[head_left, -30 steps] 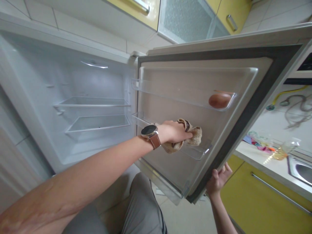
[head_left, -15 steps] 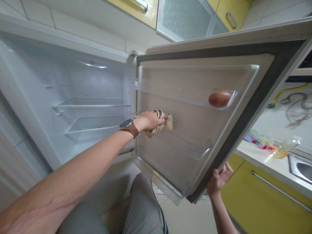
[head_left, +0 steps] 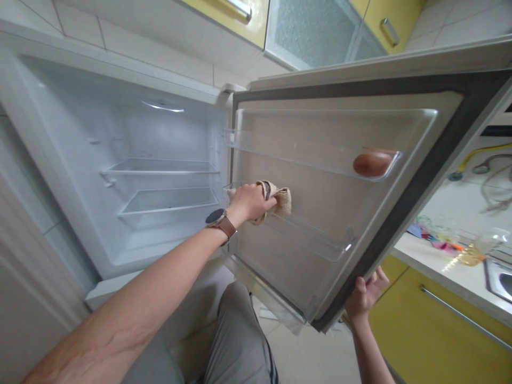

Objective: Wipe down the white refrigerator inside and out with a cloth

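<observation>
My left hand is closed around a beige cloth and presses it against the inner face of the open fridge door, at the left end of the lower clear door shelf. A watch with a brown strap sits on that wrist. My right hand grips the door's lower outer edge, fingers curled round the dark seal. A brown onion lies at the right end of the upper door shelf.
The fridge interior holds two bare glass shelves. Yellow cabinets stand to the right under a white counter with small colourful items and a sink corner. Upper cabinets hang above. My knee in grey trousers is below.
My left hand slid the cloth leftward along the lower door shelf, from its right part to its left end, then stayed there. The right hand kept its hold on the door edge.
</observation>
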Action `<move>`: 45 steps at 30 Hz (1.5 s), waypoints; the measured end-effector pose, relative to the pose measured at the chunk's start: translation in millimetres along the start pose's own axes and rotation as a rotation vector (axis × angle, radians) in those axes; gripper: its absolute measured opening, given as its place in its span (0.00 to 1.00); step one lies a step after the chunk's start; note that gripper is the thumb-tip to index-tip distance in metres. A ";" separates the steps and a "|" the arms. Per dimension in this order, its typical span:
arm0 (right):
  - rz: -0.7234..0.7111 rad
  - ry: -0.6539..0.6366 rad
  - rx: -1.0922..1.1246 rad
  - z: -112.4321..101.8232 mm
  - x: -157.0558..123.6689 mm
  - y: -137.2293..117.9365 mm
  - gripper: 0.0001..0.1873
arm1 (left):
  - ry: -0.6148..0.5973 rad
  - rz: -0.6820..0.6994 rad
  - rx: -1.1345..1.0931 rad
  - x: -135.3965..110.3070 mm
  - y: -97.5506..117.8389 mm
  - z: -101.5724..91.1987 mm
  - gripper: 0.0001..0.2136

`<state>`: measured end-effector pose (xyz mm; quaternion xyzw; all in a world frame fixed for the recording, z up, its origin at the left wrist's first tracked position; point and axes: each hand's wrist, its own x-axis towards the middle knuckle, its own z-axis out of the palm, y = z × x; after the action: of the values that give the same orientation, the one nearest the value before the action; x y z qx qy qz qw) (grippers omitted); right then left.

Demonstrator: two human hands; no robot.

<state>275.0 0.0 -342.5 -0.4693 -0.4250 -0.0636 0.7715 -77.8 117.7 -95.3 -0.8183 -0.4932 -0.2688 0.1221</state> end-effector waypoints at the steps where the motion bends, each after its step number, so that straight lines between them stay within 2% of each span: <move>1: -0.002 0.004 0.008 0.5 0.7 -0.1 0.45 | 0.015 0.004 -0.013 -2.2 0.1 1.8 0.21; 10: -0.027 0.026 0.064 0.6 5.1 5.5 0.43 | 0.120 -0.040 -0.103 -16.8 1.7 18.0 0.22; 26: -0.024 0.026 0.008 1.7 5.4 3.1 0.44 | 0.140 -0.034 -0.089 -16.6 2.2 18.8 0.21; 32: -0.025 0.020 0.022 1.5 6.1 3.4 0.44 | 0.147 -0.024 -0.107 -18.2 3.4 17.1 0.24; 45: -0.010 0.030 0.047 0.8 5.3 6.2 0.46 | 0.259 -0.012 -0.161 -15.8 1.6 25.0 0.21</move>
<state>281.0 5.7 -342.7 -0.4477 -0.4170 -0.0644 0.7884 -74.3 116.7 -124.7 -0.7810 -0.4551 -0.4115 0.1168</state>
